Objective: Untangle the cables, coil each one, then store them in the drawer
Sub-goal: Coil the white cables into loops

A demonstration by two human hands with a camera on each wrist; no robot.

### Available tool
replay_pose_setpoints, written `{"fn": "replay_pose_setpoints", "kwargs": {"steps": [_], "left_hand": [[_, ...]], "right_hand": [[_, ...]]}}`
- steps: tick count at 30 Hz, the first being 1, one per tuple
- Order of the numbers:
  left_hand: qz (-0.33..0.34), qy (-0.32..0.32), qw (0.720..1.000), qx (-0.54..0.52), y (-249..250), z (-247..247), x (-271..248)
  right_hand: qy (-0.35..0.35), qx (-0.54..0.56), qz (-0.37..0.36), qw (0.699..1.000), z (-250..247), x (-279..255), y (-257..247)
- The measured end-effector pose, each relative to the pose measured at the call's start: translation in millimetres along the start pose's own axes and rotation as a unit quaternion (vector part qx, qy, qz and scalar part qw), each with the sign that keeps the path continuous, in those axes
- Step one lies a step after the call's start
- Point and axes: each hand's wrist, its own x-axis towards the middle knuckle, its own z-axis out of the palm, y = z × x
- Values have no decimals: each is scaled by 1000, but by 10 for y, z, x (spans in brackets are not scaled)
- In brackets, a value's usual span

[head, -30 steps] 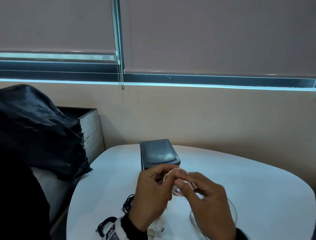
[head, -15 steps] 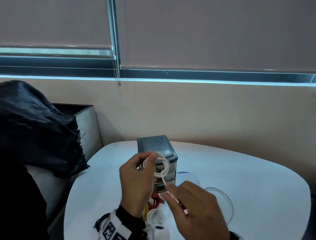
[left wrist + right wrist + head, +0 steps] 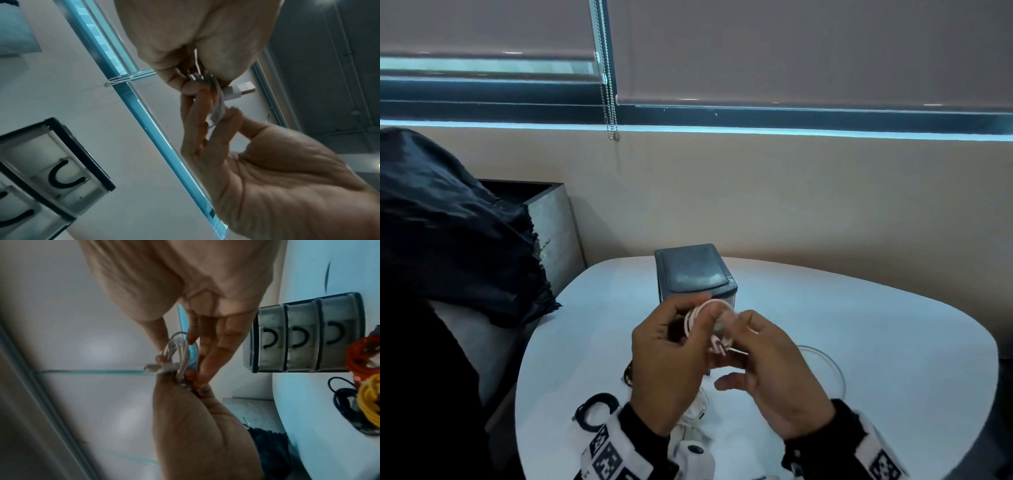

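Hands: 2, left (image 3: 671,363) & right (image 3: 774,377). Drawer unit (image 3: 304,337): 1, w/ 3 drawers, 3 black handles. Cables: white coil (image 3: 709,325) 1, red (image 3: 362,356) 1, yellow (image 3: 370,395) 1, black (image 3: 345,402) 1. Table (image 3: 859,325): 1.

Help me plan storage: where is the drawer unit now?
In the head view the drawer unit stands mid-table, just behind both hands.

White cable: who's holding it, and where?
Both hands: the left hand grips the white cable coil's loops; the right hand pinches them near the USB plug.
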Motion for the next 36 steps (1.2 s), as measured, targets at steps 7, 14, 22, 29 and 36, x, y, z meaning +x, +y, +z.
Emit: {"fn": "replay_pose_setpoints", "kwargs": {"steps": [7, 14, 22, 29, 36], "left_hand": [[-109, -3, 994, -16, -188, -88, -94], [-327, -114, 938, 7, -552, -135, -104], [-328, -139, 934, 20, -687, 32, -203], [-304, -163, 937, 56, -723, 118, -248], [-249, -135, 945, 161, -891, -70, -188]], "right_hand": [[46, -121, -130, 983, -59, 100, 341], [73, -132, -27, 988, -277, 224, 629], [95, -138, -6, 986, -522, 196, 684], [143, -312, -90, 935, -621, 169, 722], [69, -368, 126, 919, -890, 329, 1144]]}}
